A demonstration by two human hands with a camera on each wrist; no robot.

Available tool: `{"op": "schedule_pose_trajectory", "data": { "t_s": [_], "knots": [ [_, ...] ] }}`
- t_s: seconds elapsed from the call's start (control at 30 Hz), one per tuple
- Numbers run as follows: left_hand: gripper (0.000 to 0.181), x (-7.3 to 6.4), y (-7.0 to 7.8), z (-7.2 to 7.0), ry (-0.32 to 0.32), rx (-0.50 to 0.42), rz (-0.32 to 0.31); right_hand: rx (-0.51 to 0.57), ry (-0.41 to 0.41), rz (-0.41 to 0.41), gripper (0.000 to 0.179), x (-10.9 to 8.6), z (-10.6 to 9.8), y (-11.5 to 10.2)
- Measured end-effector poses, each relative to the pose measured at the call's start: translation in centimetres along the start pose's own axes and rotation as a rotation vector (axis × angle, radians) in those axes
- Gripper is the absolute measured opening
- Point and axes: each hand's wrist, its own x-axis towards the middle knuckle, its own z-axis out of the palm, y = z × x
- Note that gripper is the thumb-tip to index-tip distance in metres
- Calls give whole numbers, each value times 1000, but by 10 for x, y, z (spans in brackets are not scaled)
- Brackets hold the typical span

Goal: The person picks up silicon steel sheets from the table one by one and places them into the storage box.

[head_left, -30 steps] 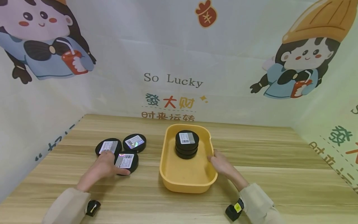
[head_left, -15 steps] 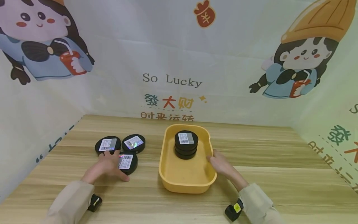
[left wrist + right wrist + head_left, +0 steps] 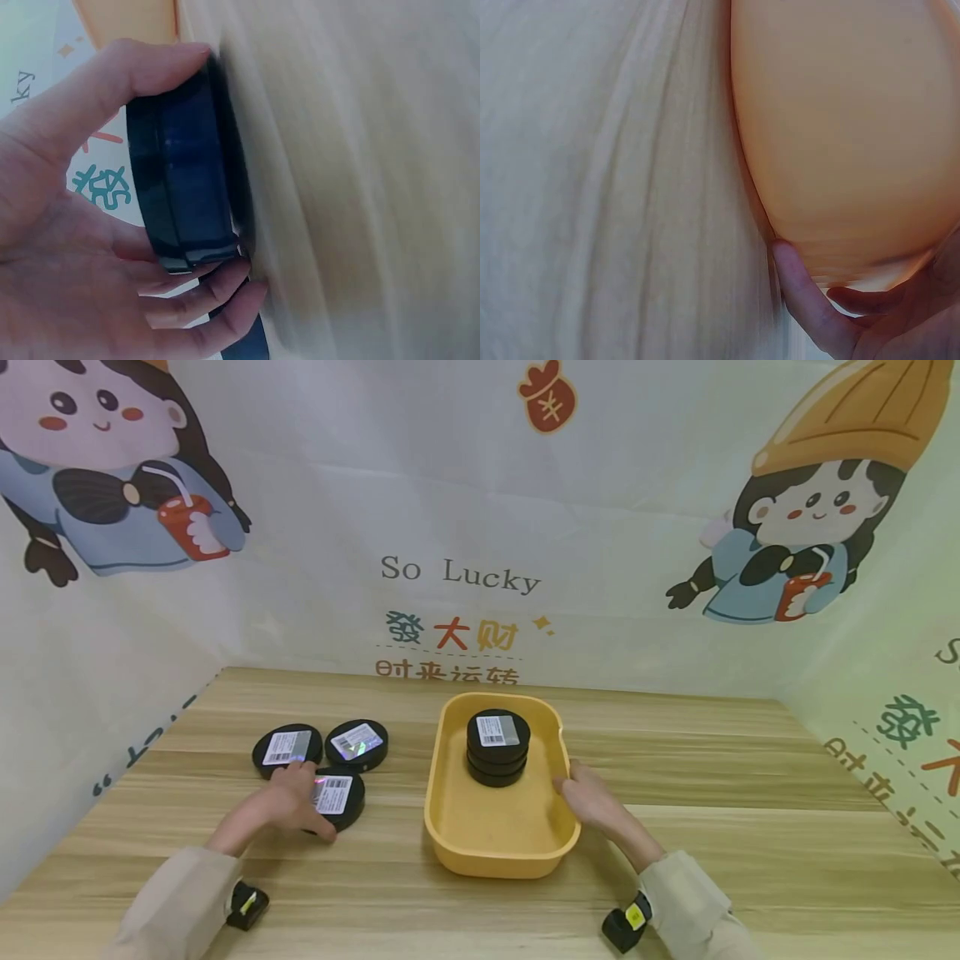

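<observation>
The left hand (image 3: 285, 802) grasps the near disc (image 3: 339, 797), a round black piece lying label up on the table (image 3: 360, 906), left of the yellow tray (image 3: 495, 837). Its thumb (image 3: 169, 66) presses 1 side of the rim and curled fingers take the opposite side, so the label is partly uncovered. The pictures do not settle whether the disc has any air beneath it. The far left disc (image 3: 279, 743) and the far right disc (image 3: 357, 742) lie just behind, also label up, and the left fingertips reach into the narrow space by the far left disc; whether they touch it cannot be told. The right hand (image 3: 592, 797) holds the tray by its right wall, thumb over the rim. Inside, toward the far end, stands a stack (image 3: 498, 747) of what looks like 3 black discs, upright and fairly even. To do this grip well, the thumb and fingers should sit opposite each other across the disc's middle, low enough on the side wall to be secure but without dragging along the wood. The fingers on the far side need the most care: spread too wide, they could nudge either neighbour. An even squeeze should suit the smooth rim, and a light, steady right hand would guard the stack from jolts.
</observation>
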Motion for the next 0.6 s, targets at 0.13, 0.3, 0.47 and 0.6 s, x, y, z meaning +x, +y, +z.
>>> {"op": "schedule_pose_trajectory", "data": {
  "t_s": [0.13, 0.3, 0.47, 0.6],
  "knots": [
    [92, -1, -2, 0, 31, -86, 39, -11, 0, 4, 31, -1, 0, -2],
    [93, -3, -3, 1, 103, -183, 96, 3, 1, 15, 32, -2, 0, -3],
    [90, -4, 0, -1, 167, -190, 116, 7, -1, 18, 32, -2, 0, -3],
    [90, -6, 5, -1, 191, -226, 106, 16, 0, 20, 33, -2, 0, -3]
  ]
}}
